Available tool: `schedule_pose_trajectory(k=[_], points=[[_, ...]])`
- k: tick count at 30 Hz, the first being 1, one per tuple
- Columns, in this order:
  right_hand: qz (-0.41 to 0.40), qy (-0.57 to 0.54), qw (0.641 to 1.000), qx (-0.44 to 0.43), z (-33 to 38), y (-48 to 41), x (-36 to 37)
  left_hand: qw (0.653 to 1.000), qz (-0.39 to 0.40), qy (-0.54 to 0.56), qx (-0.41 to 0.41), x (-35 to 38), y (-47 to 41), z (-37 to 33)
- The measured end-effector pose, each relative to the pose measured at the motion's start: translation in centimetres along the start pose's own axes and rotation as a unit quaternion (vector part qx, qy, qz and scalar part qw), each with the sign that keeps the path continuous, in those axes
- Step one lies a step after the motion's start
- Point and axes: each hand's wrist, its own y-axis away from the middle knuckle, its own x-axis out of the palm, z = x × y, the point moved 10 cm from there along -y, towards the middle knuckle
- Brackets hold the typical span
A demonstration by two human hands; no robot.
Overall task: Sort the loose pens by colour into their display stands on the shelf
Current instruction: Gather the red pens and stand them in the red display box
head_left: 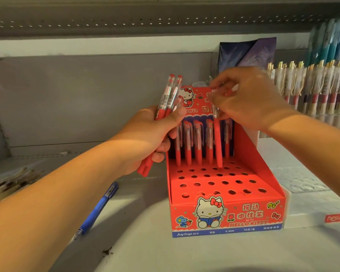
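Observation:
A red cardboard pen stand (227, 211) with rows of holes sits on the shelf in the middle. Several red pens (198, 146) stand upright in its back row. My left hand (155, 134) grips a bundle of red pens (166, 99) to the left of the stand. My right hand (249, 101) pinches the top of one red pen (217, 146), which hangs upright with its tip at a hole in the second row. A loose blue pen (98, 209) lies on the shelf at the lower left.
A clear rack of white and gold pens (312, 85) fills the right of the shelf. A dark blue packet (245, 54) stands behind the red stand. A pile of loose pens (10, 183) lies at the far left. The shelf above hangs low overhead.

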Motion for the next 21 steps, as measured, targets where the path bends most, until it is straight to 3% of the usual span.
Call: schedule_pose_trajectory(k=[8,21], points=[[-0.019,0.129,0.991,-0.027,0.03,-0.08,-0.14,0.999,-0.003,0.049,-0.014,-0.02,-0.32,0.18],[0.010,0.183,0.983,-0.013,0.26,0.43,0.39,0.999,0.022,0.023,0.036,0.82,-0.01,-0.68]])
